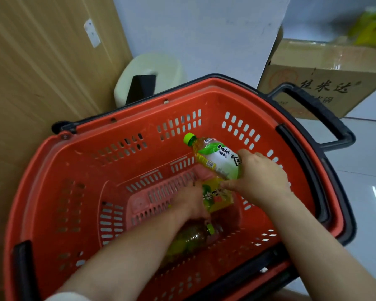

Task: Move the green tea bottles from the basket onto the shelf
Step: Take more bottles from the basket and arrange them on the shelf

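We see red basket point(52, 192) left to right: our left hand point(193, 203) fingers wrapped on a green tea bottle point(217, 198) at the bottom, another bottle point(191, 240) nearer, our right hand point(261, 177) gripping a raised bottle point(215, 159).

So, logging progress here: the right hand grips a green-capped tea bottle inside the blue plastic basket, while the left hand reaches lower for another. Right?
Not quite: the head view shows the plastic basket is red, not blue. The right hand does grip the green-capped tea bottle, and the left hand reaches lower.
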A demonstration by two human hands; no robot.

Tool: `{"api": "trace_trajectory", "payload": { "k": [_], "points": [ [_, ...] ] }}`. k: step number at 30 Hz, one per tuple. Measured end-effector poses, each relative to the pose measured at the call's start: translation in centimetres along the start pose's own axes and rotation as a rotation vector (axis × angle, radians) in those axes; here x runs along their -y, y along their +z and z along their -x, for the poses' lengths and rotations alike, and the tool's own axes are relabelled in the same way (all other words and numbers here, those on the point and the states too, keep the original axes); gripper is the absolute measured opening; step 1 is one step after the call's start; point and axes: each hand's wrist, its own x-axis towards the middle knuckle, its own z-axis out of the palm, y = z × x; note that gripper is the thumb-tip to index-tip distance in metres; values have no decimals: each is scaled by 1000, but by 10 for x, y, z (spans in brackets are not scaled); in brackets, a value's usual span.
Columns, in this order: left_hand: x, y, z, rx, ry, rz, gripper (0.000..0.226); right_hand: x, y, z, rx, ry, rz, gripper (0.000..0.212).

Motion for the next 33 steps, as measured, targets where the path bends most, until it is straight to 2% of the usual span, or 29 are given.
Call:
{"api": "trace_trajectory", "payload": {
  "k": [4,8,13,17,21,24,29,33],
  "points": [
    [19,-63,58,-22,82,-257,116,3,-7,3,-70,-38,-24,72],
    [37,-129,139,-138,143,-395,118,9,-21,9,-108,-53,-157,73],
    [56,-190,257,-342,139,-519,117,49,-53,28,-1,-90,-687,66],
    [67,-218,351,-555,100,-703,114,108,-93,69,49,-284,-1015,61],
    [74,-240,451,-642,-22,-824,112,177,-127,123,127,-501,-1236,58],
    [83,-253,526,-674,-128,-906,113,233,-142,160,158,-641,-1299,55],
    [99,-269,630,-690,-324,-1010,114,315,-157,213,172,-820,-1264,52],
    [121,-278,672,-615,-481,-1050,113,364,-161,241,180,-907,-1261,50]
  ]
}}
